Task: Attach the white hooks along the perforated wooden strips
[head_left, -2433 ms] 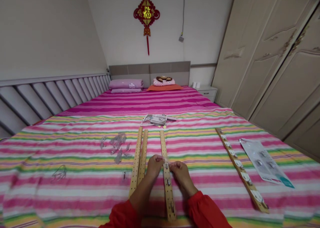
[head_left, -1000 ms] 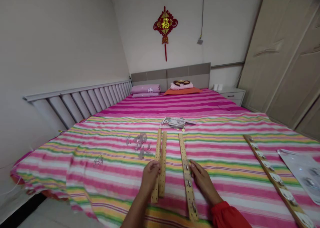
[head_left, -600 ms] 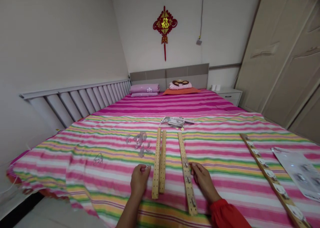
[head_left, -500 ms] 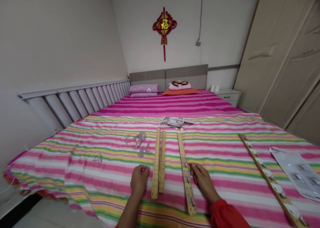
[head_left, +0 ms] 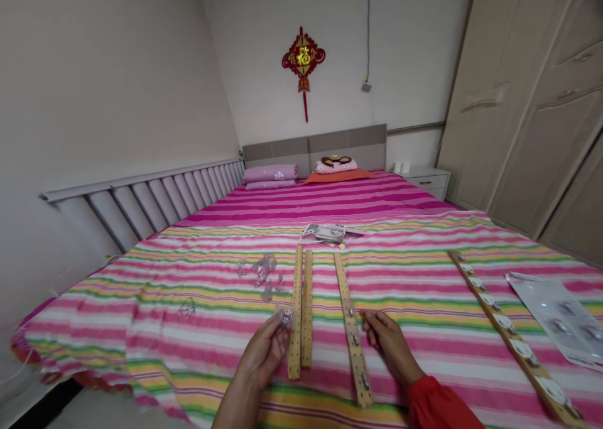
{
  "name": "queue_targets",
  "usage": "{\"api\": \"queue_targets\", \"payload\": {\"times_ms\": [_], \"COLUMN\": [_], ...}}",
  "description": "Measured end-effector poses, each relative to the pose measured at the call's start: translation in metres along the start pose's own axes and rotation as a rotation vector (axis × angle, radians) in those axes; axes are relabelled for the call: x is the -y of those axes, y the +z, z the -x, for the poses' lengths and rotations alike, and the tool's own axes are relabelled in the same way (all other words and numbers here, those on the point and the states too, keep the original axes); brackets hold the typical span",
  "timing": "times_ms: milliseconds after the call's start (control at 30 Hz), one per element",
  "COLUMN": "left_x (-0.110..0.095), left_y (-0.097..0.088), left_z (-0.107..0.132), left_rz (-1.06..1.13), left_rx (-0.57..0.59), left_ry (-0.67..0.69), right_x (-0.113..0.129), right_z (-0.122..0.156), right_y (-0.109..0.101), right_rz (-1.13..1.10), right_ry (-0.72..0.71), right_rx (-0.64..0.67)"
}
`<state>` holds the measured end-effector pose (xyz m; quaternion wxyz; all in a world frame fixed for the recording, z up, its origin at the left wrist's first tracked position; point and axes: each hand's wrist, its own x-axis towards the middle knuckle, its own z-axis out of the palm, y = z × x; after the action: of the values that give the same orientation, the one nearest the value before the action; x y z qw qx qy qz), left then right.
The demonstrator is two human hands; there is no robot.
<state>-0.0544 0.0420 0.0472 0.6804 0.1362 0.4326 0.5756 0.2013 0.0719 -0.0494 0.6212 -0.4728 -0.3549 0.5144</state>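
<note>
My left hand (head_left: 264, 352) is raised palm-up just left of a pair of perforated wooden strips (head_left: 301, 309) and pinches a small clear hook (head_left: 285, 316) at its fingertips. My right hand (head_left: 387, 343) rests on the striped bedspread (head_left: 188, 272), fingertips touching the right edge of a single wooden strip (head_left: 351, 328) that carries a few small metal hooks. Its sleeve is red.
A pile of clear hooks (head_left: 264, 271) lies left of the strips. Torn packaging (head_left: 330, 232) sits beyond them. At the right lie another strip with white hooks (head_left: 504, 322) and a plastic sheet (head_left: 556, 316). A wardrobe (head_left: 532, 115) stands right, a padded side rail (head_left: 141, 196) left.
My left hand left the middle strip, went to the bedspread left of the paired strips, picked up a clear hook and lifted it. My right hand stayed by the single strip.
</note>
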Motion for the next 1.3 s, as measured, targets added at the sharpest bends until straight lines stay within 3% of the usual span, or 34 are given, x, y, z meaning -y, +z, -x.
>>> {"api": "queue_targets", "payload": {"times_ms": [200, 433, 567, 733, 833, 900, 967, 1033, 1100, 1200, 1300], "left_x": [0.026, 0.049, 0.055, 0.064, 0.072, 0.074, 0.072, 0.067, 0.062, 0.062, 0.070], "left_y": [0.032, 0.064, 0.073, 0.072, 0.066, 0.063, 0.061, 0.061, 0.063, 0.064, 0.061], "left_z": [0.009, 0.014, 0.021, 0.024, 0.019, 0.013, 0.007, 0.001, -0.002, -0.006, -0.008], "left_rz": [0.016, 0.009, 0.052, -0.009, -0.122, -0.273, -0.464, -0.630, -0.727, -0.764, -0.664], "left_rx": [0.025, 0.069, 0.046, 0.108, 0.136, 0.112, 0.119, 0.174, 0.247, 0.287, 0.196], "left_ry": [-0.122, -0.156, -0.292, -0.362, -0.315, -0.175, 0.064, 0.290, 0.396, 0.395, 0.221], "right_x": [0.024, 0.056, 0.065, 0.076, 0.079, 0.080, 0.080, 0.080, 0.079, 0.077, 0.074], "right_z": [0.031, 0.065, 0.068, 0.064, 0.057, 0.051, 0.044, 0.039, 0.035, 0.034, 0.035], "right_y": [0.014, 0.034, 0.033, 0.030, 0.026, 0.023, 0.020, 0.018, 0.017, 0.018, 0.017], "right_rz": [0.067, 0.407, 0.429, 0.336, 0.260, 0.194, 0.150, 0.122, 0.100, 0.056, -0.010], "right_ry": [-0.111, -0.567, -0.666, -0.593, -0.481, -0.367, -0.254, -0.170, -0.111, -0.050, 0.004], "right_rx": [0.029, 0.164, 0.196, 0.196, 0.180, 0.195, 0.235, 0.269, 0.285, 0.272, 0.250]}}
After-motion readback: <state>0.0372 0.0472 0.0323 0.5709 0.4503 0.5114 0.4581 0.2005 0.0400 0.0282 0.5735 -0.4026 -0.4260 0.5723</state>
